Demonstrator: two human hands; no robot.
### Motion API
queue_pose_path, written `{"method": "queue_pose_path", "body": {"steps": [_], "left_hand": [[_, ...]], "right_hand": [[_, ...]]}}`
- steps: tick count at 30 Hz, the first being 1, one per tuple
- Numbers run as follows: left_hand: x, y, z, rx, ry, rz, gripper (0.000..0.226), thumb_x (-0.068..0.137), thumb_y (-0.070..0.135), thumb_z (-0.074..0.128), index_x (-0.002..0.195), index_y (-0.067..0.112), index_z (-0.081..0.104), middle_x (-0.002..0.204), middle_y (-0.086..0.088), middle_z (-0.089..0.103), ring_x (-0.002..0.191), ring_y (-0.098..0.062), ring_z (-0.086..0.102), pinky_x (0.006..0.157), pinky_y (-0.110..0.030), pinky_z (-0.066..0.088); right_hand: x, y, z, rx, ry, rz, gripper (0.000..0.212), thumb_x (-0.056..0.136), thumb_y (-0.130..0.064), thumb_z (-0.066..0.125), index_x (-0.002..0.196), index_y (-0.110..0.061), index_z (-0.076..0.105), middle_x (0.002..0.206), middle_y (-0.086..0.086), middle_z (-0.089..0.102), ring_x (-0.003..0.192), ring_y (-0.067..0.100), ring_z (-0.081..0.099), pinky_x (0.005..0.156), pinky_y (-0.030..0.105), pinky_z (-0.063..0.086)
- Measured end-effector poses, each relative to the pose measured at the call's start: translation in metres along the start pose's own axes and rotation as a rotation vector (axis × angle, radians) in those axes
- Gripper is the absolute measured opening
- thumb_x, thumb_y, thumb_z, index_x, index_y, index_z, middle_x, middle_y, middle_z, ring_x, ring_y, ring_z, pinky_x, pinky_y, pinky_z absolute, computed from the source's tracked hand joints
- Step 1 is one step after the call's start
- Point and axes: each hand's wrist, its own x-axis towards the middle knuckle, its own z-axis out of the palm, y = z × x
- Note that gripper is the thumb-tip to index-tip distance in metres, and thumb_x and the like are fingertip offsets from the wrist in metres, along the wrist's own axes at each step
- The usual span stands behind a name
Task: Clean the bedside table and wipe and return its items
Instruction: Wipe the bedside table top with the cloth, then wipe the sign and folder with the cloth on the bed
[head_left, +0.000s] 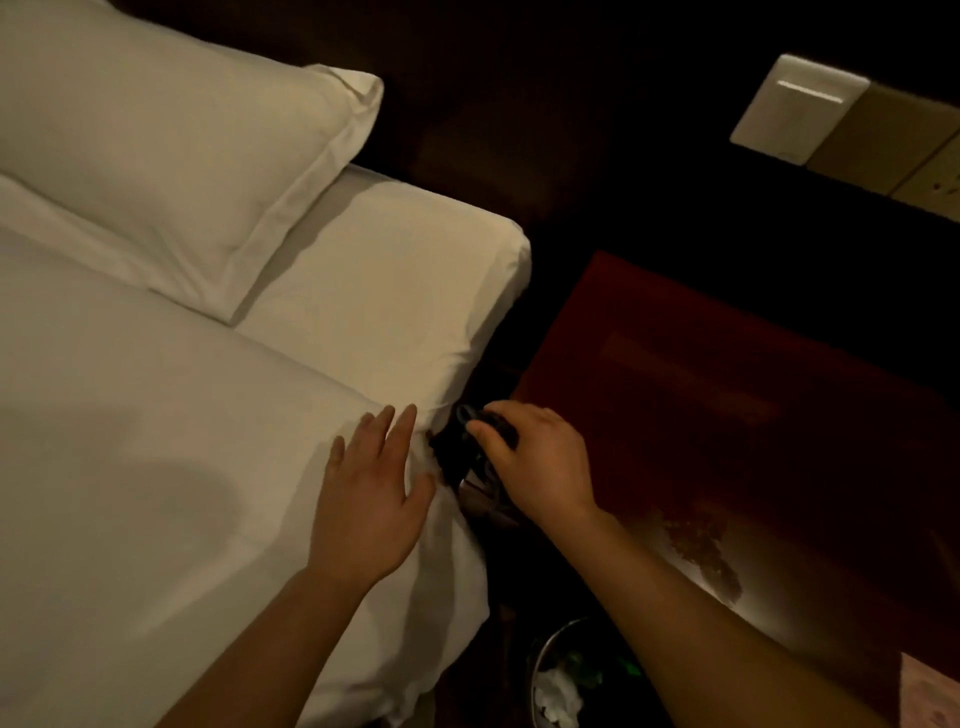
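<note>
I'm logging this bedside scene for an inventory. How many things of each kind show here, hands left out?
Pillows: 1
Bedside table: 1
Dark item held by right hand: 1
Waste bin: 1
Wall switch plates: 1
Total: 5

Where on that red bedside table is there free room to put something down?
Most of the bedside table top looks bare, from the dark wall panel behind it to the pale smudge near its front. The tight spot is the gap beside the bed, where the right hand grips a dark object and the left hand lies flat.
</note>
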Motion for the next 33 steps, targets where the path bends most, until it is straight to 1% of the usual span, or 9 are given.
{"method": "queue_pose_path", "body": {"steps": [3,6,8,10,12,15,23,28,33], "left_hand": [[-0.010,-0.013,-0.019,0.037,-0.016,-0.068,0.068,0.097,0.047,0.044,0.158,0.030,0.019,0.165,-0.003,0.020,0.154,-0.023,0.013,0.123,-0.047,0.011],[-0.023,-0.026,-0.039,-0.112,-0.034,-0.166,0.066,0.097,0.046,0.047,0.156,0.032,0.022,0.163,-0.002,0.025,0.151,-0.021,0.020,0.121,-0.042,0.023],[-0.035,-0.038,-0.053,-0.137,-0.012,-0.205,0.065,0.097,0.046,0.047,0.156,0.033,0.024,0.162,-0.001,0.028,0.149,-0.019,0.025,0.120,-0.041,0.028],[-0.049,-0.054,-0.066,-0.117,0.012,-0.235,0.064,0.097,0.046,0.047,0.156,0.032,0.024,0.162,-0.001,0.028,0.149,-0.019,0.025,0.119,-0.041,0.027],[-0.062,-0.072,-0.080,-0.074,0.027,-0.271,0.064,0.098,0.046,0.046,0.156,0.032,0.023,0.162,-0.002,0.027,0.150,-0.020,0.023,0.120,-0.041,0.024],[-0.082,-0.103,-0.096,-0.071,0.050,-0.344,0.064,0.098,0.048,0.045,0.156,0.032,0.023,0.163,-0.002,0.026,0.150,-0.021,0.022,0.119,-0.043,0.022],[-0.156,-0.195,-0.140,-0.032,0.092,-0.476,0.072,0.090,0.056,0.036,0.156,0.027,0.026,0.162,-0.007,0.029,0.151,-0.025,0.023,0.121,-0.050,0.024],[-0.195,-0.242,-0.162,-0.048,0.133,-0.553,0.073,0.089,0.057,0.035,0.155,0.030,0.026,0.161,-0.007,0.030,0.151,-0.026,0.022,0.121,-0.050,0.022],[-0.228,-0.285,-0.178,-0.076,0.144,-0.615,0.075,0.088,0.059,0.030,0.156,0.029,0.022,0.163,-0.007,0.026,0.152,-0.026,0.019,0.122,-0.048,0.019]], "right_hand": [[0.005,-0.018,-0.007,0.122,0.038,0.008,0.025,0.089,-0.050,0.061,0.101,-0.030,0.071,0.094,-0.008,0.074,0.086,0.013,0.067,0.072,0.032,0.054],[0.008,-0.038,-0.010,0.414,-0.002,0.156,0.018,0.086,-0.047,0.067,0.093,-0.032,0.073,0.086,-0.016,0.074,0.079,0.000,0.067,0.072,0.031,0.057],[0.008,-0.053,-0.005,0.496,-0.057,0.151,0.014,0.086,-0.045,0.068,0.092,-0.034,0.074,0.083,-0.020,0.072,0.077,-0.005,0.066,0.070,0.027,0.057],[0.007,-0.073,0.001,0.536,-0.098,0.097,0.012,0.087,-0.042,0.069,0.092,-0.033,0.074,0.083,-0.018,0.072,0.075,-0.004,0.068,0.065,0.023,0.055],[0.003,-0.096,0.011,0.591,-0.148,0.075,0.010,0.088,-0.039,0.069,0.092,-0.031,0.073,0.080,-0.012,0.073,0.069,0.003,0.070,0.061,0.030,0.058],[-0.004,-0.134,0.031,0.584,-0.229,0.022,0.011,0.088,-0.041,0.067,0.093,-0.032,0.071,0.078,-0.010,0.071,0.070,0.015,0.070,0.067,0.044,0.059],[-0.041,-0.230,0.094,0.554,-0.354,-0.081,0.013,0.090,-0.040,0.066,0.099,-0.033,0.073,0.085,-0.018,0.071,0.078,0.001,0.068,0.074,0.034,0.057],[-0.060,-0.294,0.123,0.585,-0.458,-0.122,0.013,0.090,-0.038,0.067,0.099,-0.032,0.073,0.078,-0.009,0.072,0.072,0.015,0.071,0.072,0.045,0.059],[-0.076,-0.352,0.148,0.568,-0.527,-0.188,0.013,0.090,-0.040,0.066,0.099,-0.032,0.072,0.078,-0.007,0.072,0.071,0.019,0.071,0.071,0.047,0.059]]}}
